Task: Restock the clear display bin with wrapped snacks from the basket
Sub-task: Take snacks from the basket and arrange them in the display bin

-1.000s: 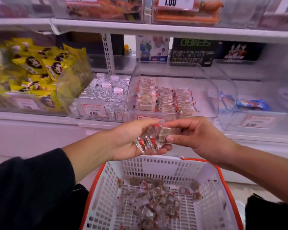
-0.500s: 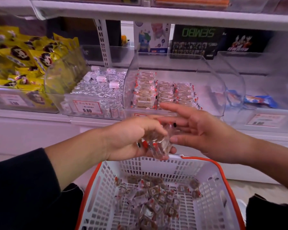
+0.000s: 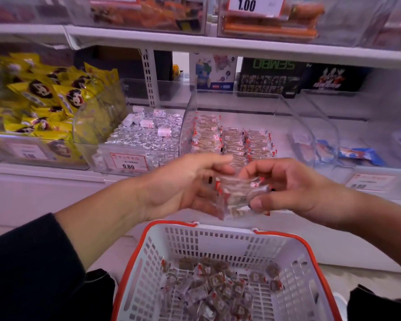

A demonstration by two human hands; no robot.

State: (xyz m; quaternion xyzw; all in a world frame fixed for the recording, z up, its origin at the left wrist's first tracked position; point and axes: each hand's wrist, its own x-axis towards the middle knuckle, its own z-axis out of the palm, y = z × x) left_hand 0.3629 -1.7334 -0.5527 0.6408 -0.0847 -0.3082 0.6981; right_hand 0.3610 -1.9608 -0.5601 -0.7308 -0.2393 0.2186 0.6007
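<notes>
A small stack of clear-wrapped snacks (image 3: 239,196) with red corners sits between my two hands, above the basket's far rim. My left hand (image 3: 183,184) cups the stack from the left, and my right hand (image 3: 285,186) pinches it from the right with thumb below. The white basket (image 3: 218,239) with an orange rim stands below, with several loose wrapped snacks (image 3: 218,288) on its floor. Straight ahead on the shelf is the clear display bin (image 3: 285,112), holding three neat rows of the same snacks (image 3: 232,141) in its left part.
Left of the clear bin is a bin of silver-wrapped sweets (image 3: 146,135) with a 9.80 price tag, then yellow panda bags (image 3: 42,103). A bin with blue packets (image 3: 357,155) stands to the right. An upper shelf (image 3: 218,46) overhangs the bins.
Both hands have risen slightly with the stack held between them. My right hand, fingers spread half a second ago, has curled onto the snacks. The view tilted up a little.
</notes>
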